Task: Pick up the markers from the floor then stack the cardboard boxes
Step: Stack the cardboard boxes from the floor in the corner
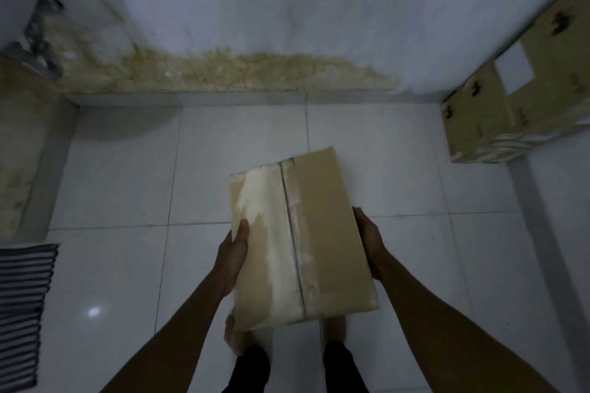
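Observation:
A closed brown cardboard box (303, 233) with a taped seam and torn pale patches on top is held in the air above the white tiled floor. My left hand (232, 257) grips its left side with the thumb on top. Pressed against the box's right side is my right hand (370, 241). A larger cardboard box (498, 112) with a white label and black marks stands on the floor at the far right, by the wall. No markers are visible.
A stained white wall (287, 25) runs across the back, with a tiled skirting below. A striped mat (22, 313) lies at the left edge. My bare feet (236, 338) show under the held box. Open floor tiles (127, 201) lie to the left.

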The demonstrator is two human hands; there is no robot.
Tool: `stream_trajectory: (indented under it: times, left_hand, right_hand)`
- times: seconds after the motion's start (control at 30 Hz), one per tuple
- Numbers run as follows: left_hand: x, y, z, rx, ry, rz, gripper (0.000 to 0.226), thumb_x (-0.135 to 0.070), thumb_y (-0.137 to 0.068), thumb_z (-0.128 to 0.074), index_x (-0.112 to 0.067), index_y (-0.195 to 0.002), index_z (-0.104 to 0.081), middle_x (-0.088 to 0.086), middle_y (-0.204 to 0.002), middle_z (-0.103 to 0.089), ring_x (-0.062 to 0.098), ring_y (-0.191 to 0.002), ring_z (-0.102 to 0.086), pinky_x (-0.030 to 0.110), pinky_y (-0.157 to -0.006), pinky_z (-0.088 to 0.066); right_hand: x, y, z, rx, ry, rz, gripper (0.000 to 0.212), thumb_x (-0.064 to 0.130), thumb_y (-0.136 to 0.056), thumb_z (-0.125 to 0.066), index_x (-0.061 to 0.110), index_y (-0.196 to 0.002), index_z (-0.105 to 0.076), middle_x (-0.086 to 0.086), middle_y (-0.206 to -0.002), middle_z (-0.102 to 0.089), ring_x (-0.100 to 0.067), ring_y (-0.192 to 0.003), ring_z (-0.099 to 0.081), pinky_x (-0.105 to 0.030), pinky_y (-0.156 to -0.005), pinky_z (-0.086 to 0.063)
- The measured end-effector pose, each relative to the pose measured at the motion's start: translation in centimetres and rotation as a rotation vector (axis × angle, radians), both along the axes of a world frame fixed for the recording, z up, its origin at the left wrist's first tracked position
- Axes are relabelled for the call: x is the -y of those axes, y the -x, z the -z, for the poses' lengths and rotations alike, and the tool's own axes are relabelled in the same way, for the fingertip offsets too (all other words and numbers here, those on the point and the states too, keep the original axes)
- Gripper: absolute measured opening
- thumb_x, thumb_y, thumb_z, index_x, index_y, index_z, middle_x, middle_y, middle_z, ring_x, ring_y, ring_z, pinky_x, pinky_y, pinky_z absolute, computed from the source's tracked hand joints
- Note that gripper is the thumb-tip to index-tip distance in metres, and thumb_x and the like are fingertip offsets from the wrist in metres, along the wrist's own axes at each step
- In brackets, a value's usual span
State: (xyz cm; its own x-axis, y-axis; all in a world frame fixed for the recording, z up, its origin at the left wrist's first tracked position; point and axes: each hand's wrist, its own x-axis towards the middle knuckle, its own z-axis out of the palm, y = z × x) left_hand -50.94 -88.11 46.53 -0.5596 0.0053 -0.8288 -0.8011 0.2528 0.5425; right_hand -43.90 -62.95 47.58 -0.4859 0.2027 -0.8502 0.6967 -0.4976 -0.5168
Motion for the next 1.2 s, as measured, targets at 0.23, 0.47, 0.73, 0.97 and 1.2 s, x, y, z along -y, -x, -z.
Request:
stream_trajectory:
  times: [0.23, 0.47, 0.73, 0.97, 1.2]
  left_hand:
    - [-3.2, 1.4, -7.7, -0.073, -0.104, 0.221, 0.084, -0.079, -0.076, -0.048, -0.033, -0.145, -0.037, 0.0, -0.138, -0.055, 0.023, -0.123, -0.055, 0.047, -0.108, -0.042]
    - [-9.7, 2.2, -15.7, -0.148, -0.225, 0.377, 0.06, -0.059, -0.092, -0.045, -0.032, -0.145, -0.036, 0.005, -0.131, -0.057, 0.028, -0.115, -0.058, 0.05, -0.102, -0.047]
    - [-18.4, 2.5, -22.5, -0.272, -0.285, 0.526, 0.063, -0.057, -0.092, -0.047, -0.033, -0.148, -0.031, 0.002, -0.143, -0.05, 0.028, -0.125, -0.052, 0.051, -0.106, -0.042]
    - [-26.0, 1.4, -26.0, -0.328, -0.35, 0.532, 0.052, -0.044, -0.097, -0.048, -0.025, -0.144, -0.037, 0.003, -0.129, -0.058, 0.025, -0.106, -0.061, 0.035, -0.084, -0.052]
    - [-33.1, 1.1, -28.1, -0.334, -0.36, 0.566, 0.056, -0.049, -0.091, -0.053, -0.026, -0.141, -0.044, 0.005, -0.129, -0.062, 0.027, -0.107, -0.064, 0.044, -0.092, -0.053]
  right_hand:
    - [-2.5, -2.4, -9.7, -0.19, 0.077, 0.175, 0.057, 0.043, -0.102, -0.028, 0.007, -0.081, -0.068, -0.005, -0.055, -0.067, -0.017, -0.044, -0.063, -0.021, -0.043, -0.05]
    - [-6.3, -5.6, -16.9, -0.221, -0.144, 0.284, 0.051, 0.036, -0.103, -0.03, 0.007, -0.077, -0.062, 0.001, -0.046, -0.064, -0.012, -0.039, -0.062, -0.018, -0.038, -0.048]
    - [-12.9, -7.7, -24.3, -0.309, -0.256, 0.435, 0.048, 0.029, -0.104, -0.028, 0.01, -0.076, -0.062, -0.001, -0.049, -0.065, -0.015, -0.04, -0.061, -0.018, -0.041, -0.048]
    - [-19.3, -8.8, -28.4, -0.375, -0.312, 0.542, 0.042, 0.021, -0.101, -0.034, 0.013, -0.072, -0.064, 0.002, -0.046, -0.062, -0.016, -0.043, -0.057, -0.017, -0.045, -0.046]
    - [-25.6, -10.4, -30.6, -0.446, -0.258, 0.56, 0.045, 0.029, -0.101, -0.032, 0.012, -0.075, -0.064, 0.001, -0.05, -0.065, -0.014, -0.044, -0.061, -0.015, -0.045, -0.048]
